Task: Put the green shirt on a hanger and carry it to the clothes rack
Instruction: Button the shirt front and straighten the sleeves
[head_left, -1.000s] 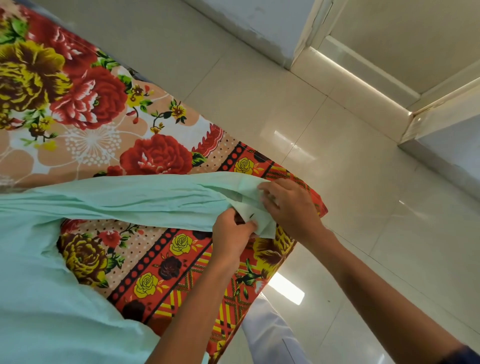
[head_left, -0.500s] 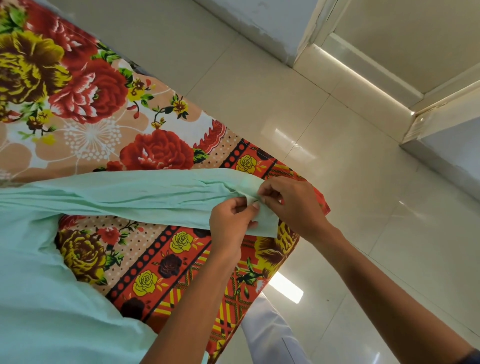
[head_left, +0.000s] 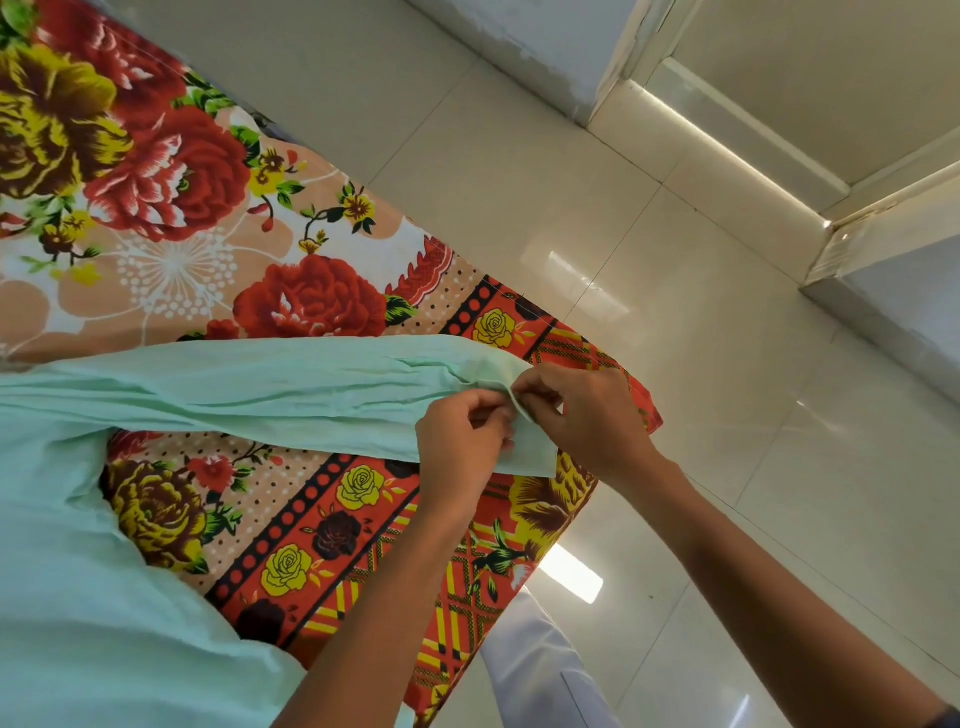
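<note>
Both forearms enter from the bottom of the frame, bare from the wrist down to the lower edge, with no watch, bracelet or ring showing. The left hand (head_left: 462, 439) and the right hand (head_left: 592, 415) are uncovered, without gloves. At the lower right corner a thin sliver of dark sleeve (head_left: 948, 718) shows on the right arm, too small to tell its fabric. Between the forearms at the bottom centre, a white trouser leg (head_left: 540, 675) is visible, smooth, with a seam running along it.
</note>
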